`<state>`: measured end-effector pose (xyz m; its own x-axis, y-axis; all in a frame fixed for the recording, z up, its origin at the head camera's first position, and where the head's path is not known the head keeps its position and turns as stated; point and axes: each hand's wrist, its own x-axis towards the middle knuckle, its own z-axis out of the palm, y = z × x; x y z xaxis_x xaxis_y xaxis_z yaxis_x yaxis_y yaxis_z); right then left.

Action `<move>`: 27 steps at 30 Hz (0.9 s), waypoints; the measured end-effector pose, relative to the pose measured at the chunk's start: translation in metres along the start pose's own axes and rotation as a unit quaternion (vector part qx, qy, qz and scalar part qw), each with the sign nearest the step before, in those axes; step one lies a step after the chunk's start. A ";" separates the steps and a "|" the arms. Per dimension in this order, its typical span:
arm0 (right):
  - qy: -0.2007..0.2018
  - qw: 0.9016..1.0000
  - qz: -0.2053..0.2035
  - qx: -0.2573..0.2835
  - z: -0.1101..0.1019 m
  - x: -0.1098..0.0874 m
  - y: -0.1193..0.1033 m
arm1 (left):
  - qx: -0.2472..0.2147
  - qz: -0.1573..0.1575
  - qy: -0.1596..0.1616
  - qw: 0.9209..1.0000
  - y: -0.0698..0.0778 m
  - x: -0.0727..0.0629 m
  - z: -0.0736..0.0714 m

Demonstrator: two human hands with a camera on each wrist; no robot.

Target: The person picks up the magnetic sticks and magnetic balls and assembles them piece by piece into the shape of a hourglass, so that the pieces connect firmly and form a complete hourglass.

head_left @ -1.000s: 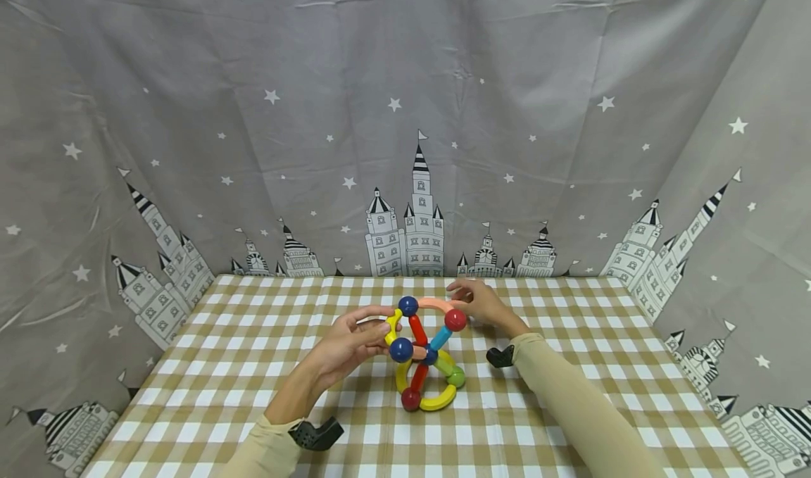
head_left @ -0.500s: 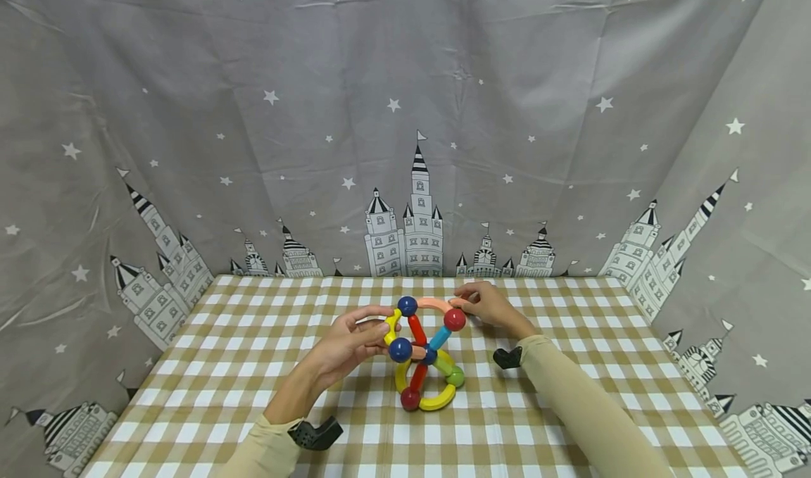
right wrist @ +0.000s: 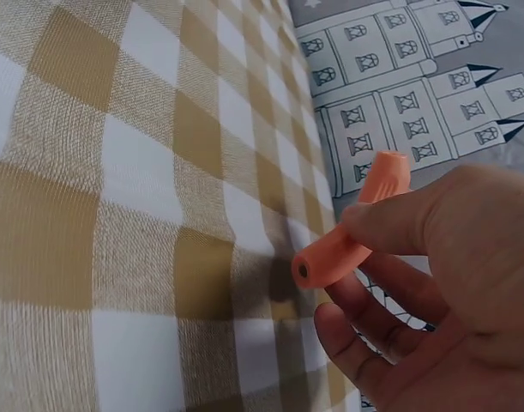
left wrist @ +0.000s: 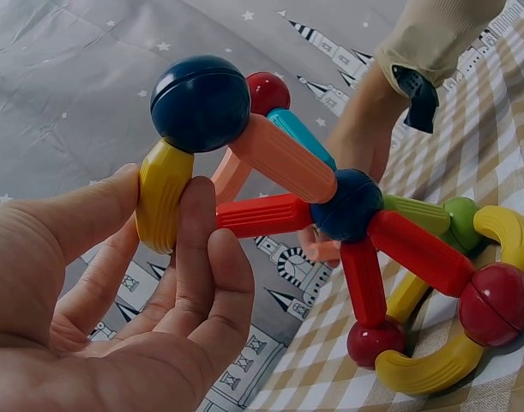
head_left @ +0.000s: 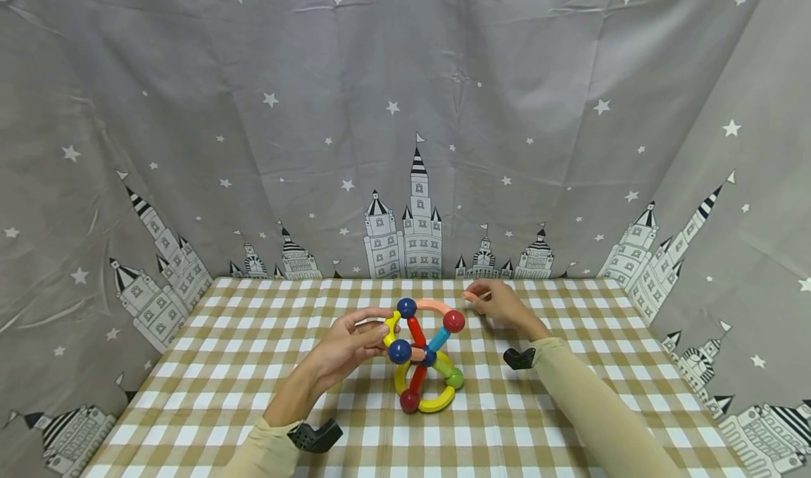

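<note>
A magnetic stick-and-ball structure (head_left: 418, 331) stands on the cloth, a ring of yellow curved sticks and balls at its base. Straight sticks rise through a central blue ball (left wrist: 349, 204) to an upper ring. My left hand (head_left: 348, 348) pinches the yellow curved stick (left wrist: 163, 197) of that ring, under a large blue ball (left wrist: 200, 103). Also in the upper ring, a salmon curved stick (head_left: 434, 305) reaches the red ball (head_left: 453, 321). To the right, my right hand (head_left: 503, 305) pinches a separate orange curved magnetic stick (right wrist: 330, 253), its round end showing a dark dot.
A brown-and-white checked cloth (head_left: 253, 379) covers the table. Behind it hangs a grey curtain (head_left: 507, 77) printed with stars and castles. Black wrist devices sit at the left cuff (head_left: 315, 436) and right cuff (head_left: 519, 358).
My right hand has moved rightward, away from the red ball, carrying the orange curved magnetic stick. My left hand and the structure have stayed in place.
</note>
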<state>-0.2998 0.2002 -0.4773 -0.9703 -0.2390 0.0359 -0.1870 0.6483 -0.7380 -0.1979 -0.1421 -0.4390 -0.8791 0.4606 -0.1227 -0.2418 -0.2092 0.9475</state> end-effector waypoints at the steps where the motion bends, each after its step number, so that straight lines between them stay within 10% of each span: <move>1: 0.004 1.000 0.000 0.005 -0.001 -0.001 0.001 | -0.001 0.000 -0.002 1.000 0.000 0.000 0.000; 27: -0.004 0.992 -0.033 0.122 -0.032 -0.046 -0.008 | -0.013 0.001 0.024 1.000 -0.002 -0.005 0.003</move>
<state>-0.2580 0.2289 -0.4517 -0.9554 -0.2827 0.0851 -0.2072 0.4369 -0.8753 -0.1918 -0.1415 -0.4396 -0.8986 0.4175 -0.1348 -0.2494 -0.2332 0.9399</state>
